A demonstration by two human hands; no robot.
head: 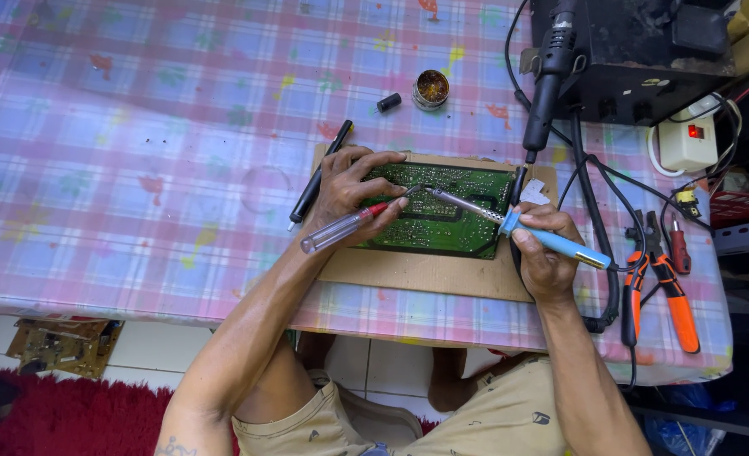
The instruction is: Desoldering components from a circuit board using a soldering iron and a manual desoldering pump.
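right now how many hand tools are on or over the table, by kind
soldering iron in right hand: 1
screwdriver in left hand: 1
black pen-shaped tool: 1
orange-handled pliers: 2
small red-handled tool: 1
total: 6

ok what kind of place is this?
Probably a home electronics repair bench. The right hand holds a soldering iron to a green circuit board on cardboard, the left hand holds a screwdriver, and pliers lie on the checked tablecloth.
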